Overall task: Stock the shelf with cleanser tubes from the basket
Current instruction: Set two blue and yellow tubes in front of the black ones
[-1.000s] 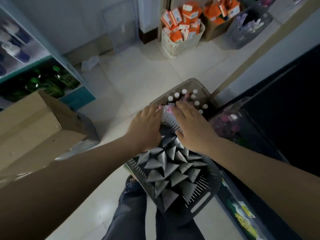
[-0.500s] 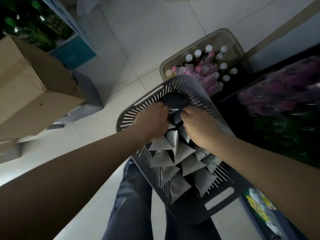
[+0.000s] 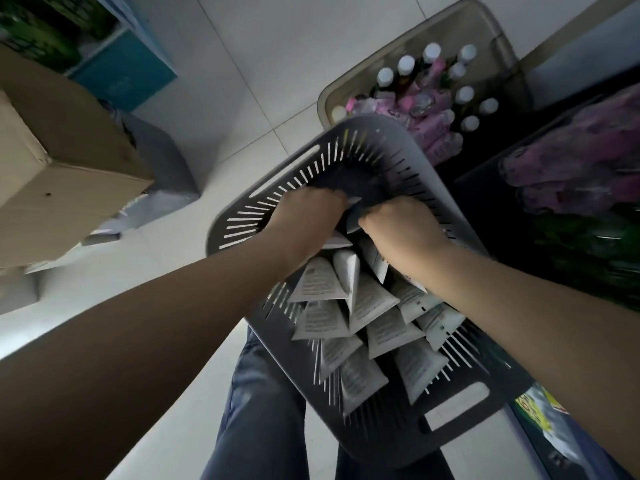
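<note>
Two hands, your left hand [image 3: 304,216] and right hand [image 3: 398,230], curl around white tubes [image 3: 367,306] at the far end of the gray basket [image 3: 460,407] over your legs [image 3: 256,410], likely to lift a bunch out.

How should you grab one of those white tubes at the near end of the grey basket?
Pinch its wide, flat crimped end, coming down from above. The white tubes stand packed tightly in the grey basket, narrow ends down, so only those flat ends stick up free. Their bodies are wedged between neighbours.
</note>
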A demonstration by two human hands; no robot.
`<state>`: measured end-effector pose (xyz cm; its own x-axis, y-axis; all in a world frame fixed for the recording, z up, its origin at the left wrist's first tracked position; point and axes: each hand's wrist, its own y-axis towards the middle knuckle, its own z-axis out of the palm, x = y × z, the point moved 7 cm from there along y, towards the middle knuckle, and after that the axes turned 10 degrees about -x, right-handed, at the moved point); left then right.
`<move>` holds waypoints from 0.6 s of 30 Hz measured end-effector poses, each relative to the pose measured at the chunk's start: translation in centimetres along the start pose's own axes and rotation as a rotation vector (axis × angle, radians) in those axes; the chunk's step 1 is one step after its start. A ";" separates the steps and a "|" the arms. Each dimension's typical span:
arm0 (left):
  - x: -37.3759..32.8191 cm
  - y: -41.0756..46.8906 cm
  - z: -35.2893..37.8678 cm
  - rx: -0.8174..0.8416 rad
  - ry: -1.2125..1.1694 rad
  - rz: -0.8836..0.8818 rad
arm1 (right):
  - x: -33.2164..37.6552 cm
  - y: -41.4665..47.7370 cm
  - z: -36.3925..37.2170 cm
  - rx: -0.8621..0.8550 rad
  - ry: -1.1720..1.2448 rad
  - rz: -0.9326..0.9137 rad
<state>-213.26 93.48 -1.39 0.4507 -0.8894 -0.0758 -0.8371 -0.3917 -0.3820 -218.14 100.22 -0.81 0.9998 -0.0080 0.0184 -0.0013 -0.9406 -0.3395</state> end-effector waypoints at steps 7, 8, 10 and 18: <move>0.4 -0.7 -2.2 0.004 0.011 0.005 | -1.4 -0.6 -2.0 0.111 0.095 0.098; 0.5 -0.9 -2.9 -0.002 0.016 0.006 | -1.6 -0.8 -2.7 0.100 0.096 0.112; 0.7 -1.2 -4.4 -0.017 0.031 0.012 | -1.9 -1.3 -4.3 0.075 0.111 0.132; 0.9 -2.5 -12.8 -0.107 0.103 0.100 | -3.1 -4.1 -13.0 -0.021 0.171 0.292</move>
<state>-214.73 90.63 11.31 0.3341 -0.9425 -0.0120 -0.9070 -0.3180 -0.2762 -221.45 99.71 12.73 0.9395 -0.3329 0.0811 -0.2891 -0.8971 -0.3341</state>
